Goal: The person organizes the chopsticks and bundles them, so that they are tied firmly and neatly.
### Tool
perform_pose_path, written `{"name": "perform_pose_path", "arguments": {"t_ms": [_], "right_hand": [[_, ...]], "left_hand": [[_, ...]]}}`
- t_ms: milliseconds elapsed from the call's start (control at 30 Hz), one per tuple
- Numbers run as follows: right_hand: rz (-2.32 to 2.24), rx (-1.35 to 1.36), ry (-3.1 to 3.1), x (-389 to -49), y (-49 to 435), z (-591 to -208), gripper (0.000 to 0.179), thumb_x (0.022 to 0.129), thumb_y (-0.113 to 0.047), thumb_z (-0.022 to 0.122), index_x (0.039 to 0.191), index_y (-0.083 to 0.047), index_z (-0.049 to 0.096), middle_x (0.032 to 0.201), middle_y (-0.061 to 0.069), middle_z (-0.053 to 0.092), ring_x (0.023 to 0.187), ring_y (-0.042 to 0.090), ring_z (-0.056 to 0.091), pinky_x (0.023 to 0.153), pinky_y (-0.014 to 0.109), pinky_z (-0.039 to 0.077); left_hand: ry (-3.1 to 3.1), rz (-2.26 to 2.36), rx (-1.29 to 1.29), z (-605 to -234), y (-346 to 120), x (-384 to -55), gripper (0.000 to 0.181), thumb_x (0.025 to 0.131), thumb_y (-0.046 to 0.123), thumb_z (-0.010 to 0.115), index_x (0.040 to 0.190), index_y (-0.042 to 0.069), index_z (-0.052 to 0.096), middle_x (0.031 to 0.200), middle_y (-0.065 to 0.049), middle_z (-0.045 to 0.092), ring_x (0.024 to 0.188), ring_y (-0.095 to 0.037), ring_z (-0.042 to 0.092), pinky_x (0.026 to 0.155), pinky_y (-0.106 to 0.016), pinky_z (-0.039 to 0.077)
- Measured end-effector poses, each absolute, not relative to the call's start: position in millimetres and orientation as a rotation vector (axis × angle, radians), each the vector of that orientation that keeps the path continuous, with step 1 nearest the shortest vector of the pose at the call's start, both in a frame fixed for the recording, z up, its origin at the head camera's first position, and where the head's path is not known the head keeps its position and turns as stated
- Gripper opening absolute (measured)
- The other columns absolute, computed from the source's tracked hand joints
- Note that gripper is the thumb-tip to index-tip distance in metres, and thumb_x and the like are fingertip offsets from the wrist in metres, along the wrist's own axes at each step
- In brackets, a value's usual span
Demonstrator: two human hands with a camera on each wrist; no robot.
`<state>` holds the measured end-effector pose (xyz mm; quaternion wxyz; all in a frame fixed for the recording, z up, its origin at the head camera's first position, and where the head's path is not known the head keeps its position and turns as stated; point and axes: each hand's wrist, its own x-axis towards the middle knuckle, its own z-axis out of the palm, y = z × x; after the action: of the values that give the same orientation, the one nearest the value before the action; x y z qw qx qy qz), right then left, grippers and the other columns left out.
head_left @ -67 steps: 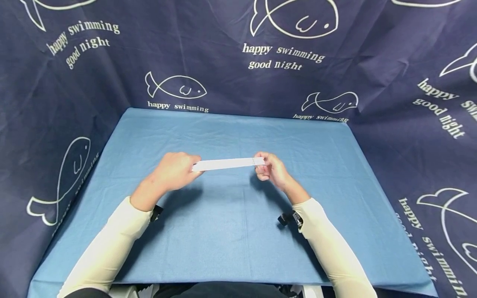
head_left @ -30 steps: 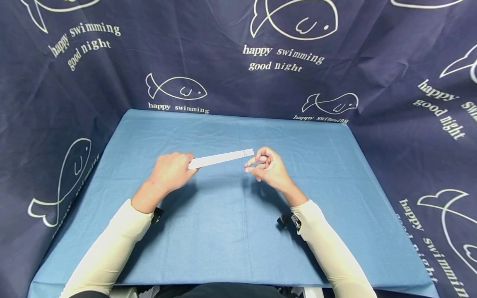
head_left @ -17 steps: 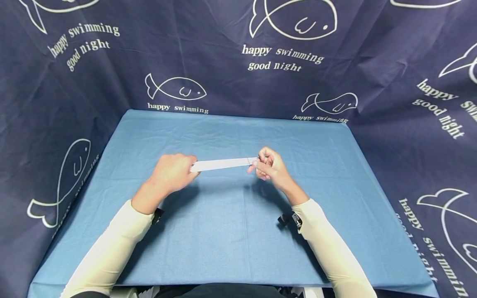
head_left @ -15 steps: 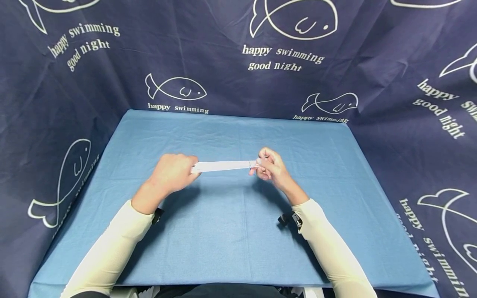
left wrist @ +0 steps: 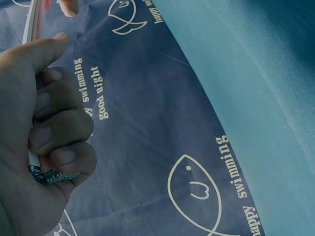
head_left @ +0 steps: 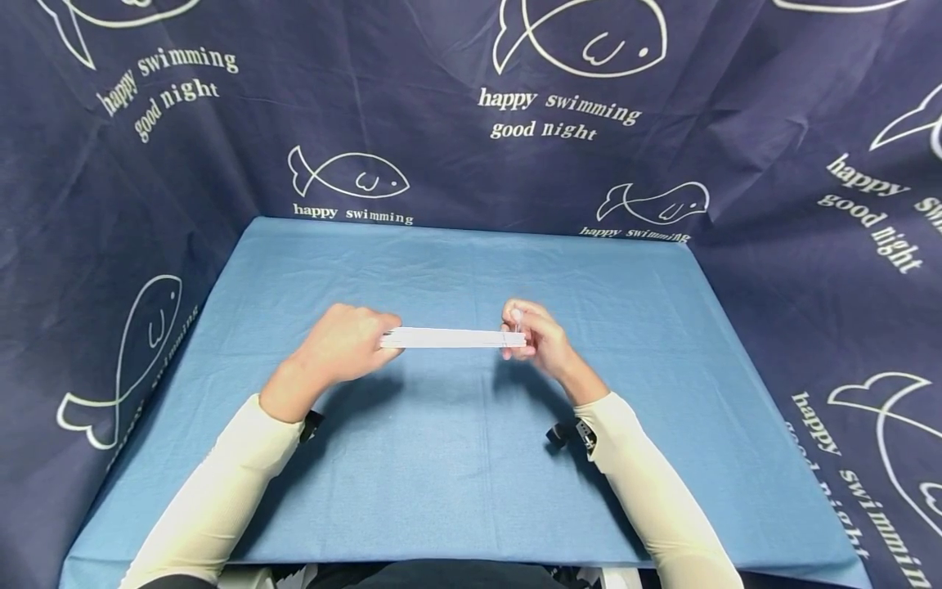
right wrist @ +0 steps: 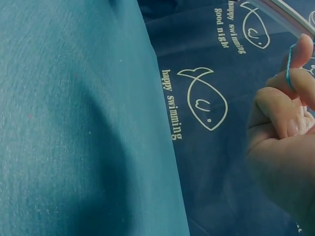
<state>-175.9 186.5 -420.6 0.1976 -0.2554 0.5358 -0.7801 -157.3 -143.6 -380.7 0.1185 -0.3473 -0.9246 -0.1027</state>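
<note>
A long, slim white bundle, which looks like a closed folding fan (head_left: 449, 338), spans level between both hands above the table. My left hand (head_left: 349, 343) grips its left end with curled fingers. In the left wrist view a dark patterned end shows below the little finger. My right hand (head_left: 540, 339) is at the other end, thumb raised, with fingers curled behind and under the fan. A thin blue cord (right wrist: 289, 73) stretches over a finger of the right hand in the right wrist view. A thin loop also crosses the fan near its right end.
Blue cloth covers the table (head_left: 412, 474). Dark blue curtains (head_left: 441, 82) with white fish prints stand at the back and both sides. A small black camera (head_left: 557, 435) sits at the right wrist, another (head_left: 311, 425) at the left.
The right hand drew the cord down off the fan's side, then came back to the fan's end; its thumb has now risen with the cord. The fan has tilted and levelled again.
</note>
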Motion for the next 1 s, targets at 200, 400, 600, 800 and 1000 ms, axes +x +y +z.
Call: {"name": "perform_pose_path", "arguments": {"t_ms": [200, 400, 600, 800, 1000], "right_hand": [[-2.182, -0.756, 1.359, -175, 189, -417, 0.024, 0.104, -0.014, 0.027, 0.083, -0.007, 0.038, 0.068, -0.004, 0.07, 0.045, 0.009, 0.025, 0.044, 0.037, 0.004], [-2.14, -0.628, 1.583, -176, 182, -413, 0.018, 0.093, -0.007, 0.032, 0.076, -0.012, 0.036, 0.061, -0.008, 0.061, 0.044, 0.003, 0.037, 0.043, 0.031, 0.011], [-2.161, -0.583, 1.526, -176, 176, -416, 0.015, 0.074, -0.005, 0.034, 0.078, -0.011, 0.021, 0.067, -0.008, 0.048, 0.05, 0.017, 0.015, 0.047, 0.035, 0.006], [-2.282, -0.511, 1.408, -175, 182, -423, 0.009, 0.075, -0.006, 0.029, 0.079, -0.014, 0.03, 0.078, -0.006, 0.043, 0.061, 0.018, 0.017, 0.055, 0.029, 0.017], [-2.404, -0.405, 1.505, -174, 183, -421, 0.03, 0.084, 0.001, 0.016, 0.084, -0.014, 0.042, 0.081, -0.002, 0.046, 0.068, 0.015, 0.043, 0.064, 0.028, 0.037]], "left_hand": [[-2.688, -0.35, -1.032, -379, -142, -158, 0.029, 0.088, 0.026, 0.068, 0.068, 0.02, 0.048, 0.056, 0.008, 0.038, 0.049, -0.012, 0.036, 0.046, -0.032, 0.031], [-2.685, -0.321, -1.053, -375, -140, -158, 0.028, 0.087, 0.025, 0.068, 0.068, 0.02, 0.048, 0.055, 0.009, 0.036, 0.048, -0.012, 0.035, 0.046, -0.031, 0.028], [-2.691, -0.242, -1.022, -372, -135, -159, 0.025, 0.085, 0.022, 0.069, 0.07, 0.019, 0.05, 0.055, 0.007, 0.041, 0.047, -0.015, 0.038, 0.045, -0.032, 0.028], [-2.718, -0.204, -0.922, -374, -133, -157, 0.025, 0.087, 0.025, 0.071, 0.072, 0.018, 0.053, 0.056, 0.005, 0.048, 0.048, -0.017, 0.045, 0.044, -0.037, 0.035], [-2.783, -0.213, -0.702, -374, -135, -158, 0.028, 0.088, 0.028, 0.07, 0.071, 0.017, 0.051, 0.055, 0.001, 0.05, 0.049, -0.024, 0.052, 0.045, -0.042, 0.037]]}}
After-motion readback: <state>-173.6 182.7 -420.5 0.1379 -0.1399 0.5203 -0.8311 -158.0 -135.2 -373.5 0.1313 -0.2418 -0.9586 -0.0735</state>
